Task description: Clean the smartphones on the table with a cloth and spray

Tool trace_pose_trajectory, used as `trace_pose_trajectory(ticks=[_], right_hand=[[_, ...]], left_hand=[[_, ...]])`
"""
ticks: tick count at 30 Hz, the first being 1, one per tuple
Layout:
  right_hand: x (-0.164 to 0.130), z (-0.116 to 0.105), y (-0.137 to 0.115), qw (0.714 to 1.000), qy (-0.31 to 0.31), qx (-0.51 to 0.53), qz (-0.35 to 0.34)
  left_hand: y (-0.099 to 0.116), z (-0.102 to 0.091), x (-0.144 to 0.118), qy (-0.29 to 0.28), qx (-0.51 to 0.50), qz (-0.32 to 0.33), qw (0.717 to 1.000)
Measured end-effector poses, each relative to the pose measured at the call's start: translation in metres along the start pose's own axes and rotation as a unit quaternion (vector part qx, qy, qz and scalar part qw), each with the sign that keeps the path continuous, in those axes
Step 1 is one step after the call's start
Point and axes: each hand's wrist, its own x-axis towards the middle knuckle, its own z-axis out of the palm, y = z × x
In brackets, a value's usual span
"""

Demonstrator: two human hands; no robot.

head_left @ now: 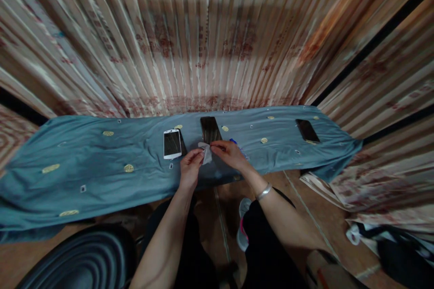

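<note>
Wipe cloth (205,152) being pinched by both grips, left hand (190,168) and right hand (231,153), over blue-covered desk (101,162), just below dark phone (210,129). White phone (172,143), far phone (307,130) lying untouched; wiping seemingly barely begun.

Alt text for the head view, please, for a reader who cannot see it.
Both hands, left hand and right hand, pinch a small pale wipe over a blue cloth. On it lie a white phone, a dark phone and, far right, another dark phone.

Blue cloth-covered bench (101,162), white phone (172,143), two dark phones (209,129)
</note>
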Motion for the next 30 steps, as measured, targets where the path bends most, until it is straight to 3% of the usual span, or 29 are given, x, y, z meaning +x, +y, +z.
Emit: trace_pose_trajectory(ticks=[4, 7, 12, 16, 19, 25, 30], right_hand=[[-0.004, 0.005, -0.006, 0.999, -0.007, -0.031, -0.015], [-0.004, 0.002, -0.005, 0.999, 0.000, -0.039, 0.012], [-0.002, -0.005, -0.001, 0.982, -0.043, 0.154, 0.096], [-0.003, 0.000, -0.005, 0.953, -0.056, 0.269, 0.129], [-0.003, 0.003, -0.009, 0.941, -0.047, 0.304, 0.139], [-0.004, 0.003, -0.006, 0.978, -0.064, 0.178, 0.084], [0.001, -0.015, 0.007, 0.997, -0.009, -0.037, 0.073]], left_hand=[[0.000, -0.003, -0.002, -0.014, 0.068, 0.050, 0.996], [0.001, -0.007, -0.004, -0.003, 0.057, 0.041, 0.998], [0.008, -0.011, -0.006, 0.002, -0.052, -0.058, 0.997], [0.013, -0.006, -0.012, 0.012, -0.178, -0.162, 0.971], [0.010, 0.001, -0.019, -0.002, -0.213, -0.215, 0.953], [-0.001, 0.002, -0.020, -0.005, -0.168, -0.212, 0.963], [-0.005, -0.006, -0.014, -0.021, -0.143, -0.174, 0.974]])
